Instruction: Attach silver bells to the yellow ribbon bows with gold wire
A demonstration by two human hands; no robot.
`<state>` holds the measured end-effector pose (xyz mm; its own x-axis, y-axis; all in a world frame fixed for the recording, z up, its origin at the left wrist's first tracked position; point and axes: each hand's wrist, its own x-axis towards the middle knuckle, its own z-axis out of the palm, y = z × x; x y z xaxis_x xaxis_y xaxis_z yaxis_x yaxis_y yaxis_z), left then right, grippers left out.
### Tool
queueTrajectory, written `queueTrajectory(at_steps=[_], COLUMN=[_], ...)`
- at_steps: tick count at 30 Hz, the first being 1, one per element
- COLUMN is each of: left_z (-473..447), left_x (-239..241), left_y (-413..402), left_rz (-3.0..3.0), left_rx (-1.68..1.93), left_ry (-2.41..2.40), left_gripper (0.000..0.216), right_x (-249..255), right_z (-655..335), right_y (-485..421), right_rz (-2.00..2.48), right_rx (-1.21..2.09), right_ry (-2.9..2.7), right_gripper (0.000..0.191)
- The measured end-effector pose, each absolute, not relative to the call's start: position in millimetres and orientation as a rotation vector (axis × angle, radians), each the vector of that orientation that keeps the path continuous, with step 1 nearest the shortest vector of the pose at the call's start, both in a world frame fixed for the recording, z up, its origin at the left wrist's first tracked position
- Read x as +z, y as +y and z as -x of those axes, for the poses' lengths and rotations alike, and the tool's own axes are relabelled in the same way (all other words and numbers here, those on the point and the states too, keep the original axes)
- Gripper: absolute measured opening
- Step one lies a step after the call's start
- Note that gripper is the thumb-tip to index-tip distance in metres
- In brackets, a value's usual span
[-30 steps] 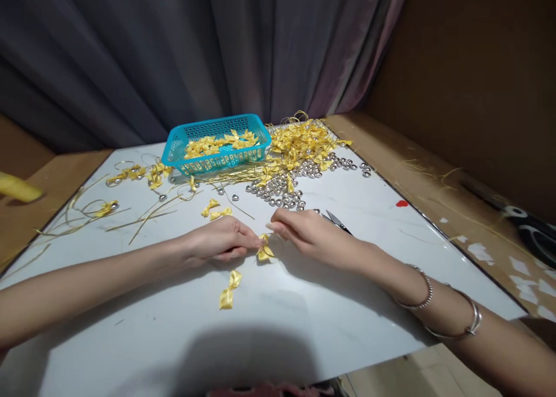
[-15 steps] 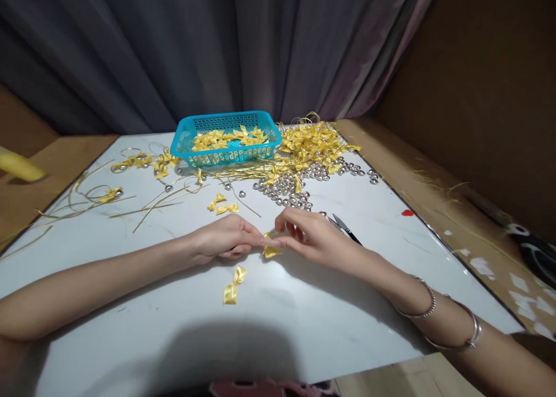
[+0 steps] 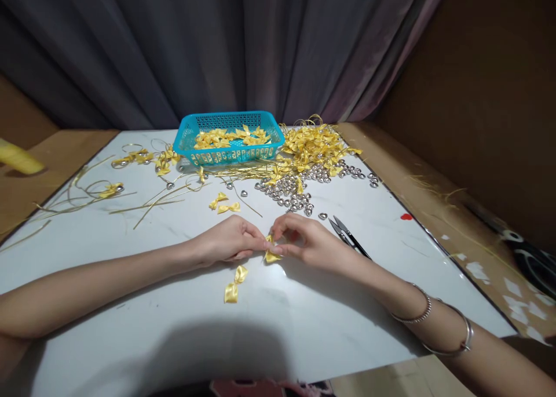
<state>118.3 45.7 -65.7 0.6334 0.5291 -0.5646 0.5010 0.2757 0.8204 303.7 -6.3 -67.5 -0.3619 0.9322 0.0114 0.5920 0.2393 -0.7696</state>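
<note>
My left hand [image 3: 229, 241] and my right hand [image 3: 306, 241] meet at the middle of the white board [image 3: 278, 316]. Both pinch one small yellow ribbon bow [image 3: 271, 253] between their fingertips, just above the board. A second yellow bow [image 3: 231, 283] lies loose on the board right below my left hand. Two more loose bows [image 3: 223, 203] lie a little beyond my left hand. Small black snips [image 3: 350, 239] lie just right of my right hand.
A blue plastic basket [image 3: 229, 153] with yellow bows stands at the back. Right of it lies a heap of bows [image 3: 313, 144] and silver heart charms [image 3: 295, 193]. Gold cords [image 3: 82, 199] trail over the left side. A dark curtain hangs behind; brown ledges flank the board.
My right hand has curled its fingers in and now pinches the bow together with my left hand. The view has shifted slightly.
</note>
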Motion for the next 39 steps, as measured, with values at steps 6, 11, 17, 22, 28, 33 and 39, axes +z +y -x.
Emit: queueTrajectory(at_steps=[6,11,17,22,28,33,39], left_z=[-117,-117,-118,-118,-121,-123,-122], left_x=[-68,-70,-67,-67,-66,-65,-65], left_y=[46,45,48,51,49,46,44], left_rz=[-1.391,-1.428,-1.374,-1.386,-1.394,-1.388,-1.319], left_rx=[0.017,0.022,-0.002,0.005,0.016,0.042,0.051], left_ry=[0.959,0.949,0.963,0.925,0.944,0.998,0.971], left_gripper=[0.026,0.028,0.023,0.026,0.020,0.019,0.018], right_x=[-73,-76,-62,-68,-80,-79,-81], right_z=[-297,-297,-299,-289,-281,-280,-282], right_y=[-9,-8,-20,-28,-26,-28,-28], right_rz=[1.457,1.468,1.349,1.144,1.078,1.134,1.056], right_rx=[0.950,0.909,0.422,-0.239,-0.550,-0.501,-0.423], right_ry=[-1.968,-1.979,-2.302,-2.634,-2.735,-2.783,-2.776], right_gripper=[0.012,0.018,0.020,0.019,0.020,0.017,0.016])
